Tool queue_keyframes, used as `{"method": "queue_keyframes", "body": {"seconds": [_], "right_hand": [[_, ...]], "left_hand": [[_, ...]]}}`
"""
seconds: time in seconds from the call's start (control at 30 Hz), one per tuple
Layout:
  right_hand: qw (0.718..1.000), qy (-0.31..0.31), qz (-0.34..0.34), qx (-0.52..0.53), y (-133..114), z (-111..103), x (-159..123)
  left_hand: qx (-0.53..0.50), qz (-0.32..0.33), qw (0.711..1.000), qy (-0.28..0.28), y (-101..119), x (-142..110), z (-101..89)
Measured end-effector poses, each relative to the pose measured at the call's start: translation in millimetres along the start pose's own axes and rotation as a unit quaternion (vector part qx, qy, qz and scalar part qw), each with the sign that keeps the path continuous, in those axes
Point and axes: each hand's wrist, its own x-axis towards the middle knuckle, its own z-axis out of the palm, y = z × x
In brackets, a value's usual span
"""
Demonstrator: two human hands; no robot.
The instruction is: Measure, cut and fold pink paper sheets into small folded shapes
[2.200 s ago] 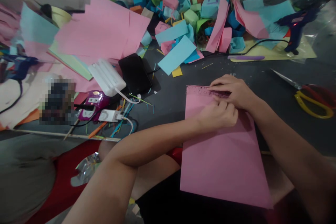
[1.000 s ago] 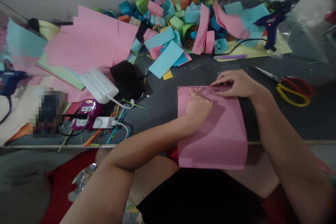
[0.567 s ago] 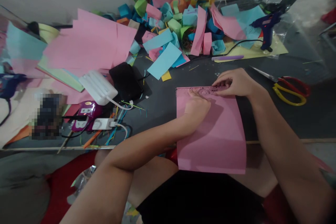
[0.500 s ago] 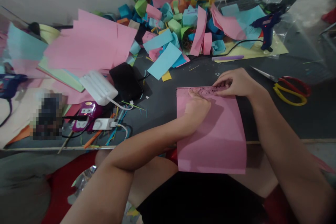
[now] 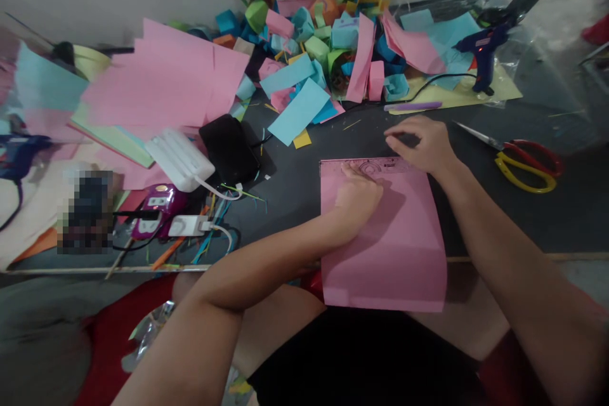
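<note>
A sheet of pink paper [image 5: 385, 266] lies on the dark table and hangs over its front edge. Along its top edge rests a see-through ruler [image 5: 390, 166] with black markings and round cut-outs. My left hand [image 5: 359, 193] presses the ruler onto the paper, its fingers stretched out. Just above the ruler's right end hovers my right hand [image 5: 421, 143], clear of the paper. Its fingers are loosely curved, with a gap between thumb and index finger, and I see nothing held there. A purple pen [image 5: 413, 106] lies beyond this hand.
Scissors [image 5: 516, 155] with red and yellow handles lie to the right. A glue gun [image 5: 483, 54] stands at the back right. Folded paper pieces [image 5: 316, 47] are heaped along the wall. Left are pink sheets [image 5: 166, 82], a white adapter [image 5: 178, 158], a black box [image 5: 231, 149] and cables.
My right hand has lifted off the ruler's right end and shifted slightly up and to the right. My left hand stays pressed on the ruler.
</note>
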Motion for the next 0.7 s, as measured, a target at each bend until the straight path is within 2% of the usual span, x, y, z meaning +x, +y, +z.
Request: {"method": "queue_keyframes", "body": {"seconds": [0.1,0.17,0.27,0.37,0.57,0.7], "right_hand": [[0.992,0.104,0.021,-0.068,16.3,7.2,12.1],[0.988,0.118,0.024,-0.092,31.2,10.3,23.3],[0.989,0.059,0.011,-0.131,49.4,13.5,40.7],[0.986,-0.006,-0.001,-0.167,56.8,15.9,52.6],[0.986,0.004,0.019,-0.163,52.3,18.5,52.7],[0.987,0.000,0.011,-0.163,39.0,15.4,49.9]], "left_hand": [[0.009,0.014,1.000,0.002,-0.4,-0.4,0.4],[0.019,0.024,1.000,0.000,-0.4,0.0,0.4],[0.015,0.012,1.000,-0.015,0.3,2.0,1.0],[-0.001,0.011,1.000,-0.025,0.9,3.9,4.4],[-0.013,0.041,0.999,-0.012,1.8,3.7,14.8],[0.003,0.035,0.999,-0.004,3.0,3.4,12.8]]}}
